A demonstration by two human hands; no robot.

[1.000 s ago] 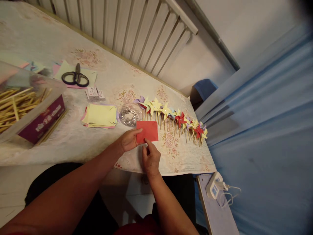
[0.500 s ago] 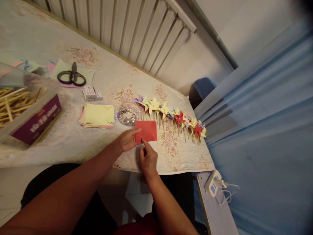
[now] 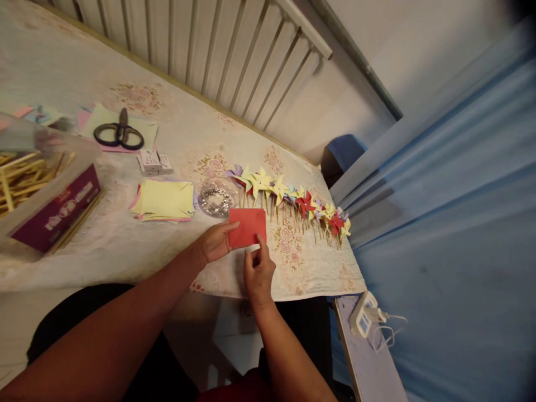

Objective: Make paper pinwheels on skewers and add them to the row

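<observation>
My left hand (image 3: 215,241) is closed on the left edge of a square red paper sheet (image 3: 248,226), with the thumb lying on top. A small slit or mark shows near the sheet's upper right corner. My right hand (image 3: 259,273) is at the sheet's lower right corner, its index fingertip touching there. Its thumb stands apart from that finger and the other fingers curl in. Just beyond the sheet stands a clear round dish (image 3: 216,198) with many small shiny metal pieces. To its left lies a stack of slit paper squares (image 3: 165,200), yellow on top.
A row of paper pinwheels (image 3: 304,204) on sticks runs to the right. Scissors (image 3: 119,135) rest on more paper at the left, by small white boxes (image 3: 154,162). A clear bin (image 3: 54,209) holds wooden sticks. A power strip (image 3: 365,315) sits beyond the table's right corner.
My right index finger has moved right along the paper's lower edge to its right corner. My left hand keeps its grip on the red sheet.
</observation>
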